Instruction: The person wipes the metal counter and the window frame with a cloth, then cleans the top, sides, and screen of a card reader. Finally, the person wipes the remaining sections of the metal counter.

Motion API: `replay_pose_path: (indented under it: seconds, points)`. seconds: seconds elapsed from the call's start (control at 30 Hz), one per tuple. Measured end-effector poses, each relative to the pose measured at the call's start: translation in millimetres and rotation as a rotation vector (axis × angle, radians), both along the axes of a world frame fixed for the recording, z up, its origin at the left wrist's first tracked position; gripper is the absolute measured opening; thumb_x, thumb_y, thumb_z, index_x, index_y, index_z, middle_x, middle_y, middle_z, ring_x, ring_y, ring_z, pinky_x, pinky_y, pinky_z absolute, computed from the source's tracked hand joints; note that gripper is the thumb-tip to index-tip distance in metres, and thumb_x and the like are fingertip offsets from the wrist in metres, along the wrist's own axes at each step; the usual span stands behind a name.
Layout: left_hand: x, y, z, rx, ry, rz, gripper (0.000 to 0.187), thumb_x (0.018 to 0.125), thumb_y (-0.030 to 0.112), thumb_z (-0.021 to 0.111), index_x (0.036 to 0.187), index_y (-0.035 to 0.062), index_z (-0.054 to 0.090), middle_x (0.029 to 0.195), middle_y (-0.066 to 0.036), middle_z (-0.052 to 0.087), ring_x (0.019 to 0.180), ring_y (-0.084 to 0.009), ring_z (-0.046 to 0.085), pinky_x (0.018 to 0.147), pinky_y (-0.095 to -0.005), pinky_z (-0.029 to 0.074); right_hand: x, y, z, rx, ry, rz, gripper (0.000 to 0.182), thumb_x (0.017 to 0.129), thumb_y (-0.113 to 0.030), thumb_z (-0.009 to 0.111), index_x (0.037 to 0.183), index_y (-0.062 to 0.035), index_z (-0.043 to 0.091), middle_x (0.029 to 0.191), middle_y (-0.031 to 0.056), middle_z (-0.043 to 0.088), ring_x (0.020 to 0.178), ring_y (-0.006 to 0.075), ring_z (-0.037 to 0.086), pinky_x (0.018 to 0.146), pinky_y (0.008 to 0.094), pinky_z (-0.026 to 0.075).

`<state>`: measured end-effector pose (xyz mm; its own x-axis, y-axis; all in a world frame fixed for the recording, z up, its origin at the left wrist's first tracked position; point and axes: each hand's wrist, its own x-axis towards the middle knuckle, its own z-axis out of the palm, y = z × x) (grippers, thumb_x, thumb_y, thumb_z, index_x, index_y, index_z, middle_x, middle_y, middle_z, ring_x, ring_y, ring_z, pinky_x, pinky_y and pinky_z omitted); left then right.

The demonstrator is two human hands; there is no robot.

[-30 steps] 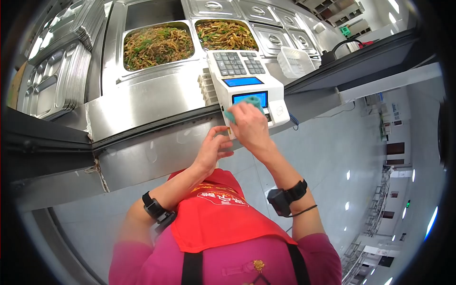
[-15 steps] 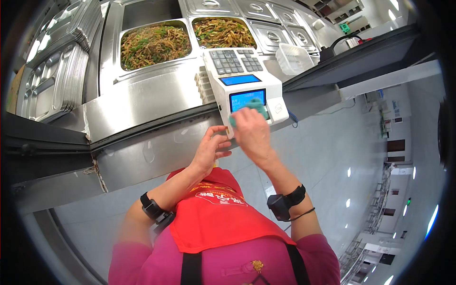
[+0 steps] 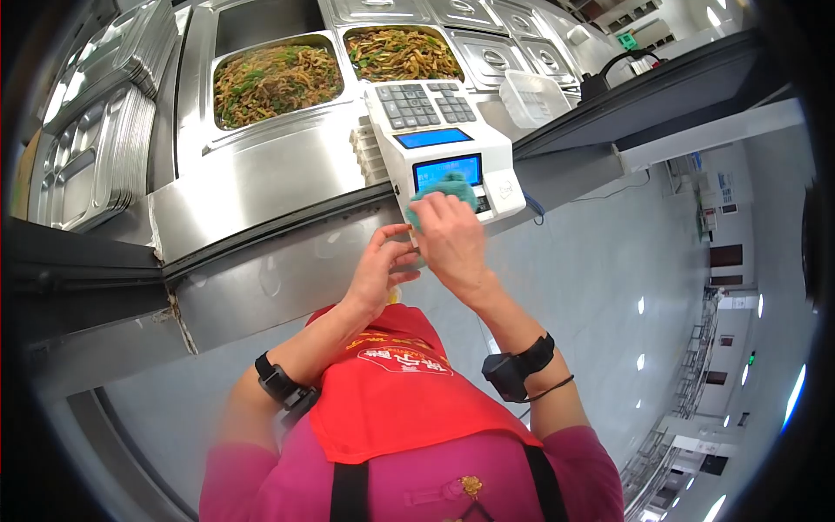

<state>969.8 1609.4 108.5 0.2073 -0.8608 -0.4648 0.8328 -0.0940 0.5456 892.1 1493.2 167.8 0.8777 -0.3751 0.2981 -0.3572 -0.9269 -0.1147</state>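
A white card payment terminal [image 3: 461,139] with a grey keypad and two blue screens sits on the steel counter's edge. My right hand [image 3: 450,237] presses a green cloth [image 3: 442,193] against the lower part of its larger screen. The fingers are closed on the cloth. My left hand [image 3: 380,268] is at the terminal's near left corner, fingers curved and apart, with the fingertips touching or very close to the casing. Nothing shows in its grasp.
Two steel pans of cooked food, the left pan [image 3: 278,83] and the right pan [image 3: 404,54], stand behind the terminal. Stacked metal trays [image 3: 104,157] are at left, a clear plastic basket [image 3: 532,100] at right. A dark frame rail [image 3: 278,228] runs along the counter.
My right hand and the green cloth have slid slightly left and down across the terminal's screen. My left hand stays by the corner. The whole view has shifted a little.
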Motion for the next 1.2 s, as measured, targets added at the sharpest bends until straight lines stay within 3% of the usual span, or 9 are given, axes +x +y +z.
replay_pose_path:
  seconds: [0.2, 0.4, 0.5, 0.63, 0.97, 1.07, 1.2]
  points:
    - [-1, 0, 2, 0.037, 0.003, 0.001, 0.039, 0.089, 0.019, 0.05, 0.127, 0.0103, 0.046, 0.108, -0.003, 0.058, 0.097, -0.0129, 0.053, 0.082, -0.0345, 0.049, 16, -11, -2, 0.004, -0.171, -0.015, 0.03, 0.068, -0.007, 0.071, 0.097, -0.0081, 0.063, 0.088, 0.006, 0.059, 0.083, 0.0258, 0.058, 0.072, 0.0367, 0.047]
    - [1, 0, 0, 0.027, 0.032, -0.002, 0.039, 0.089, 0.02, 0.051, 0.126, 0.0104, 0.046, 0.107, -0.003, 0.056, 0.098, -0.0141, 0.052, 0.082, -0.035, 0.049, -11, -5, 12, 0.101, 0.104, 0.034, 0.026, 0.071, -0.006, 0.07, 0.096, -0.0087, 0.063, 0.086, 0.0074, 0.059, 0.083, 0.0274, 0.06, 0.069, 0.0382, 0.049]
    - [-3, 0, 6, 0.05, 0.004, -0.005, 0.042, 0.089, 0.02, 0.05, 0.129, 0.0104, 0.043, 0.111, -0.007, 0.059, 0.101, -0.0159, 0.056, 0.082, -0.0364, 0.049, -9, -11, 28, 0.175, 0.006, 0.012, 0.022, 0.072, -0.007, 0.069, 0.093, -0.0072, 0.063, 0.086, 0.0083, 0.059, 0.083, 0.0282, 0.06, 0.07, 0.0383, 0.049]
    - [-3, 1, 5, 0.052, -0.001, -0.006, 0.041, 0.089, 0.02, 0.051, 0.128, 0.0094, 0.044, 0.111, -0.007, 0.059, 0.098, -0.016, 0.057, 0.083, -0.0366, 0.049, 33, -27, 27, 0.089, -0.266, 0.005, 0.029, 0.069, -0.005, 0.072, 0.096, -0.0074, 0.061, 0.089, 0.009, 0.058, 0.085, 0.0281, 0.06, 0.072, 0.0378, 0.05]
    - [-2, 0, -3, -0.024, 0.116, 0.065, 0.042, 0.089, 0.028, 0.051, 0.125, 0.0072, 0.046, 0.11, -0.012, 0.06, 0.101, -0.0209, 0.058, 0.088, -0.0379, 0.048, 7, -14, 1, 0.139, 0.017, 0.074, 0.029, 0.07, -0.008, 0.073, 0.097, -0.0059, 0.061, 0.088, 0.0084, 0.058, 0.085, 0.0275, 0.06, 0.071, 0.0371, 0.05]
    - [-3, -2, -6, -0.055, 0.146, 0.084, 0.042, 0.089, 0.029, 0.051, 0.124, 0.0067, 0.047, 0.11, -0.014, 0.059, 0.101, -0.0223, 0.058, 0.089, -0.0382, 0.048, -4, -10, 13, 0.182, 0.184, 0.023, 0.026, 0.072, -0.009, 0.071, 0.095, -0.0054, 0.06, 0.089, 0.0091, 0.058, 0.086, 0.0284, 0.06, 0.072, 0.0378, 0.049]
    - [-1, -2, -7, -0.074, 0.165, 0.083, 0.043, 0.089, 0.03, 0.052, 0.124, 0.0058, 0.047, 0.112, -0.016, 0.057, 0.101, -0.0239, 0.058, 0.09, -0.0384, 0.047, -29, -1, 27, 0.207, 0.201, 0.031, 0.021, 0.074, -0.008, 0.07, 0.092, -0.0057, 0.059, 0.09, 0.0103, 0.058, 0.087, 0.0289, 0.06, 0.073, 0.039, 0.05]
